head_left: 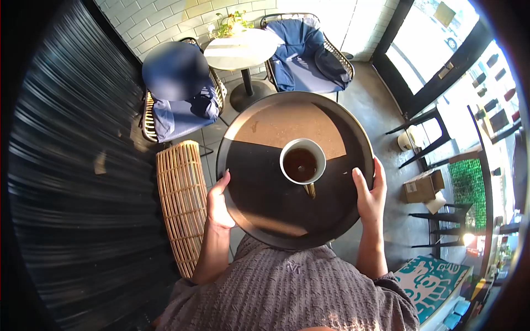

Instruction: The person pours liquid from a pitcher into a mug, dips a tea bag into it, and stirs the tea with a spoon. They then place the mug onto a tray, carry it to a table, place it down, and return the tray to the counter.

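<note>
A round dark serving tray [259, 193] is held out level in front of my body. My left hand [220, 205] grips its left rim, thumb on top and the fingers hidden beneath. On the right rim, my right hand [372, 196] holds it with the thumb over the edge and other fingers along the outside. A white cup [285, 171] of dark brown liquid stands upright near the tray's middle, its gold-coloured handle turned toward me. Neither hand touches the cup. Sunlight falls across the tray's far part.
Ahead stands a round white table [243, 52] with a plant [234, 25] on it. Cushioned chairs [309, 55] flank it, the left one partly blurred. A rattan piece [181, 204] lies left, beside a black corrugated wall [72, 165]. Right are a cardboard box [424, 186], dark stools [441, 226] and a glass door [425, 44].
</note>
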A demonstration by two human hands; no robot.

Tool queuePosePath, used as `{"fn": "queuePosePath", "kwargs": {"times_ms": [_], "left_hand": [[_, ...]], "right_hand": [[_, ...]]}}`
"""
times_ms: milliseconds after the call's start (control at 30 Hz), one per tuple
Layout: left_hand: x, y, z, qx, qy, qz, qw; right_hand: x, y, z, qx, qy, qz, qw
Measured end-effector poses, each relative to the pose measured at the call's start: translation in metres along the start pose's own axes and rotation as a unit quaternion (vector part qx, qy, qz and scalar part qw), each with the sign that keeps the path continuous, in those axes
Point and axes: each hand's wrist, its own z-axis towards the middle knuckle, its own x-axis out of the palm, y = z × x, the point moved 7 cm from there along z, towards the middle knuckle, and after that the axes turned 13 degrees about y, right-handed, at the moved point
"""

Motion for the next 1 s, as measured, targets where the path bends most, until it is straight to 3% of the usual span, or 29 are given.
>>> {"fn": "queuePosePath", "kwargs": {"times_ms": [33,67,100,133,167,200,233,267,333,433,533,600,733,933,1000], "left_hand": [[0.007,-0.011,0.016,0.02,-0.003,0.015,1.0],[0.004,-0.02,0.033,0.02,-0.007,0.015,1.0],[-0.002,-0.03,0.053,0.029,0.019,0.02,0.999],[-0.007,-0.04,0.071,0.038,0.044,0.025,0.998],[-0.003,-0.05,0.09,0.036,0.084,0.035,0.995],[0.025,-0.057,0.103,0.051,0.056,0.058,0.995],[0.027,-0.062,0.121,0.063,0.08,0.021,0.995],[0.027,-0.067,0.14,0.075,0.104,-0.017,0.992],[0.021,-0.076,0.176,0.055,0.12,-0.03,0.991],[0.025,-0.079,0.226,0.055,0.132,-0.048,0.989],[0.039,-0.087,0.277,0.083,0.112,-0.045,0.989],[0.043,-0.097,0.303,0.124,0.039,-0.016,0.991],[0.06,-0.116,0.345,0.147,0.036,-0.037,0.988],[0.042,-0.156,0.377,0.202,-0.037,-0.058,0.977],[0.027,-0.18,0.387,0.217,-0.033,-0.06,0.974]], "right_hand": [[0.001,0.0,0.019,0.0,-0.01,-0.095,0.995],[0.005,0.003,0.038,0.003,-0.008,-0.093,0.996],[0.01,0.029,0.054,-0.069,-0.057,-0.276,0.957],[0.022,0.053,0.068,-0.139,-0.103,-0.447,0.878],[0.031,0.055,0.086,-0.141,-0.057,-0.379,0.913],[0.042,0.054,0.104,-0.143,-0.012,-0.307,0.941],[0.052,0.033,0.122,-0.051,0.069,-0.152,0.985],[0.069,0.023,0.14,0.05,0.152,-0.045,0.986],[0.092,0.016,0.179,0.015,0.222,-0.113,0.968],[0.111,-0.006,0.242,-0.054,0.245,-0.069,0.966],[0.116,-0.024,0.308,-0.042,0.303,-0.072,0.949],[0.117,-0.029,0.349,-0.018,0.339,-0.045,0.94],[0.132,-0.046,0.416,0.041,0.435,0.052,0.898],[0.171,-0.053,0.49,0.044,0.47,0.055,0.88],[0.188,-0.062,0.512,0.086,0.452,0.098,0.883]]}}
